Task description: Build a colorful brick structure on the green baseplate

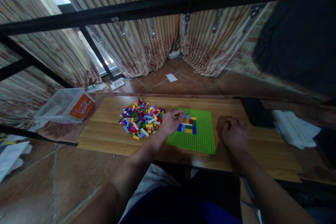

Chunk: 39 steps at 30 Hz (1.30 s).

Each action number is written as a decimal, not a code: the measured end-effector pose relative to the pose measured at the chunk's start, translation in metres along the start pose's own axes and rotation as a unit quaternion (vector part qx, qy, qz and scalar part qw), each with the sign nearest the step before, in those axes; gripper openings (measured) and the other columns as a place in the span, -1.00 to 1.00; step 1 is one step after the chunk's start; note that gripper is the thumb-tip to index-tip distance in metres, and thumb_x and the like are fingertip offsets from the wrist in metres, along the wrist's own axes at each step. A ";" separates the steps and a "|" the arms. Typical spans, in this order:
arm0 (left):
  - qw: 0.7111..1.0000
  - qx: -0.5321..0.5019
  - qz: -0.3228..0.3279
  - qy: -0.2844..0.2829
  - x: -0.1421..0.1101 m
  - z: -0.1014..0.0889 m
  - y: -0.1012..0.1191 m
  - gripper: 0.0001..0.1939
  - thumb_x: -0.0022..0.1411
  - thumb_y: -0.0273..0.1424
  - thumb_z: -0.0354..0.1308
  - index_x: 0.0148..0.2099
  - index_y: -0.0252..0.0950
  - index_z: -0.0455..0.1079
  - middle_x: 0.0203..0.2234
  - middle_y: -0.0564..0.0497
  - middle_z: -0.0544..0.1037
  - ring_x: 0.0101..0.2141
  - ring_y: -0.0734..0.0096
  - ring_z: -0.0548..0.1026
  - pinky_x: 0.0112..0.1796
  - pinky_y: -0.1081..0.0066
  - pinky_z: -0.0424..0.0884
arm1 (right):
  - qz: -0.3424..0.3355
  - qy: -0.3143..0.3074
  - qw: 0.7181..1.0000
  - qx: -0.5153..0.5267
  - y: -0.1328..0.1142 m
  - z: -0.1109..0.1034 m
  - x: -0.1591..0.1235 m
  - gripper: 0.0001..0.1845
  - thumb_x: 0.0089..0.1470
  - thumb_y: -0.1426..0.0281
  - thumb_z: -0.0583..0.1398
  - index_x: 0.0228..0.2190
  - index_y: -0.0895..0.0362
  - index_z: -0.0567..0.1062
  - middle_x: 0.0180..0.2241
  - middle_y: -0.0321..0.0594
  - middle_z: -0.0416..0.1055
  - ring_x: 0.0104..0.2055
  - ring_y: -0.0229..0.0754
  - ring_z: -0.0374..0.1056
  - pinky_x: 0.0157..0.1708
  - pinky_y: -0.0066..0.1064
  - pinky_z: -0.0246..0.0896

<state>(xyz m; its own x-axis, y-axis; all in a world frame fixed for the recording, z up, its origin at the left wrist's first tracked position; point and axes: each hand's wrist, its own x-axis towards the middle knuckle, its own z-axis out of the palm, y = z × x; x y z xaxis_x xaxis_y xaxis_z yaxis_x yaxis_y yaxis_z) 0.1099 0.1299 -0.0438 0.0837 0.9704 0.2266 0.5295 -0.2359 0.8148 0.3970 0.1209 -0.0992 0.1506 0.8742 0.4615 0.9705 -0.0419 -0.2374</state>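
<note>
A green studded baseplate (204, 136) lies on the wooden table, with a block of coloured building bricks (187, 124) joined on its left-centre part. My left hand (170, 121) reaches over the plate's left edge, thumb and finger pinched at the upper left of the joined bricks. A small yellowish brick seems to show at those fingertips, mostly hidden by them. Just left of this hand spreads a heap of loose bricks (141, 119) in many colours. To the right of the plate, my right hand (235, 134) rests on the tabletop with curled fingers, apart from the bricks.
A clear plastic bin (61, 106) with an orange label stands beyond the left end of the table (105, 126). On the right are a black flat object (256, 112) and a white packet (294, 129). A black metal bar (157, 5) crosses above, before striped curtains.
</note>
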 end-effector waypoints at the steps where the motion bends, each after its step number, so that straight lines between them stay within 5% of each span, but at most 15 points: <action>1: 1.000 -0.001 0.000 -0.001 0.001 0.002 -0.001 -0.82 0.23 -0.46 0.19 -0.13 -0.23 0.55 -0.25 0.01 0.62 -0.22 0.40 0.55 -0.10 0.38 0.46 | 0.001 -0.001 1.000 0.001 0.000 0.000 0.000 -0.63 0.13 0.37 0.02 -0.15 0.22 0.53 -0.15 0.05 0.44 -0.08 0.02 0.26 -0.10 -0.14 0.15; 39: 0.998 0.047 -0.042 -0.003 0.000 0.009 -0.004 -0.81 0.24 -0.44 0.19 -0.12 -0.23 0.58 -0.19 -0.02 0.63 -0.21 0.37 0.57 -0.09 0.34 0.48 | -0.006 0.017 1.000 0.017 0.000 -0.002 0.000 -0.63 0.11 0.37 0.02 -0.17 0.19 0.54 -0.19 0.05 0.45 -0.13 0.04 0.28 -0.15 -0.12 0.15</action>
<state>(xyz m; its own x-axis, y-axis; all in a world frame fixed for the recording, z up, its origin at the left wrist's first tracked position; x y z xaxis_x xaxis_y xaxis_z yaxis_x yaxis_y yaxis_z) 0.1159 0.1312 -0.0520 0.0406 0.9869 0.1560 0.6123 -0.1480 0.7767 0.3974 0.1202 -0.0977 0.1456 0.8575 0.4934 0.9655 -0.0143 -0.2601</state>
